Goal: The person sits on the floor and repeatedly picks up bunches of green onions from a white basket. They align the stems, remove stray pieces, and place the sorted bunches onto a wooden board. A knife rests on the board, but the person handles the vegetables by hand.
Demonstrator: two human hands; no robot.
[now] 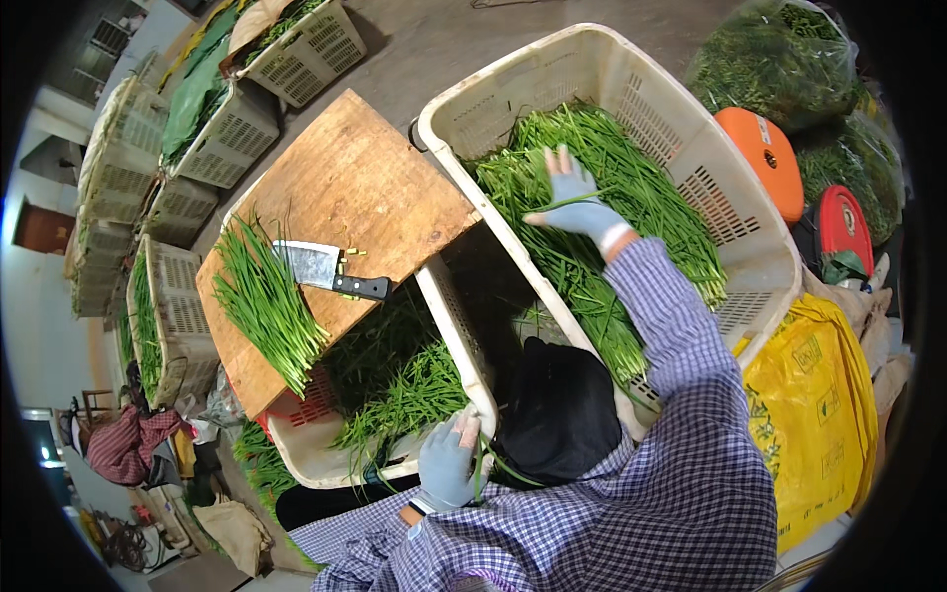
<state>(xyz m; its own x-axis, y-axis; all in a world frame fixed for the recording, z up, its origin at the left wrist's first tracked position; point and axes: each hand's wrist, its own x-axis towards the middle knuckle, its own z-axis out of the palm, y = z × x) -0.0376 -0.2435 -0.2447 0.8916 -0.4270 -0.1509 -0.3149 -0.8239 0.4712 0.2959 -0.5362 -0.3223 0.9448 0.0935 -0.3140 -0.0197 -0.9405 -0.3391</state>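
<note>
My right hand [580,202], in a pale grey glove with bare fingertips, is over the long green chives [631,187] heaped in a large white crate [449,163]. Its fingers are spread and close round nothing; a few stalks cross by the palm. My left hand [449,469], gloved alike, is beside the corner of a second white crate [434,296]. Its fingers are curled at a thin green stalk [479,476]. On a wooden board [365,178] lie a bunch of chives [266,301] and a cleaver [321,268] with a black handle, beside small cut ends.
Loose chives [409,395] lie in the second crate, partly under the board. A yellow bag [814,424], an orange container [760,163] and a filled clear plastic bag [774,64] stand at the right. Several stacked crates [232,133] line the left. A black rounded thing [557,414] is between my arms.
</note>
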